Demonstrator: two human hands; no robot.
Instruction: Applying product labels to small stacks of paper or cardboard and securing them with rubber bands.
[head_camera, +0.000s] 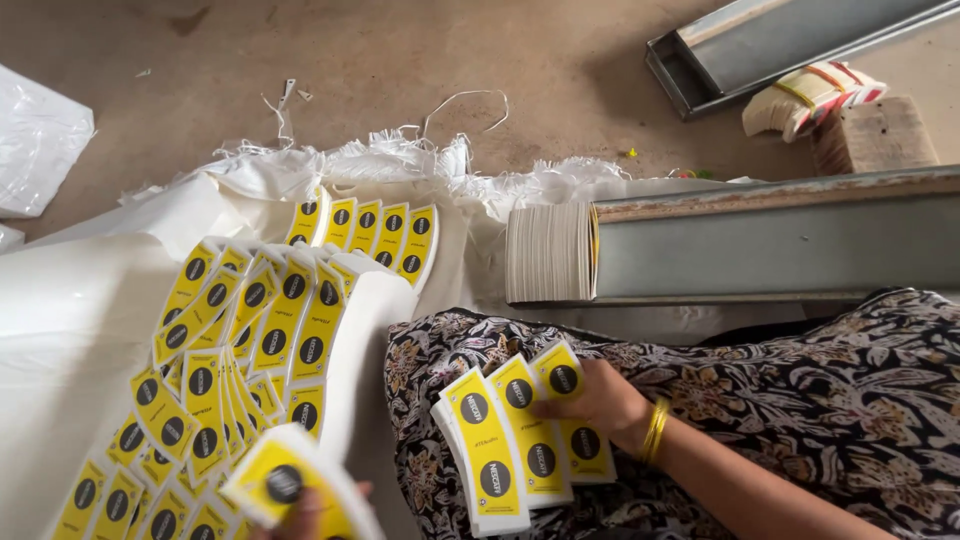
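Observation:
My right hand (598, 402), with gold bangles on its wrist, rests on my lap and grips three fanned stacks of yellow curved paper blanks (510, 440), each printed with black round marks. Only the fingers of my left hand (305, 512) show at the bottom edge. They hold another stack of the same yellow blanks (285, 482), blurred and tilted. Just left of it, a white sack (80, 330) lies open, with several more stacks of yellow blanks (250, 330) spread across it in rows.
A long grey metal channel (770, 245) lies ahead on the right, with a thick pack of white-edged blanks (550, 252) at its end. Behind it are a metal tray (760, 45), a banded bundle of blanks (810, 95) and a wooden block (875, 135). A clear plastic bag (35, 140) lies far left on the concrete floor.

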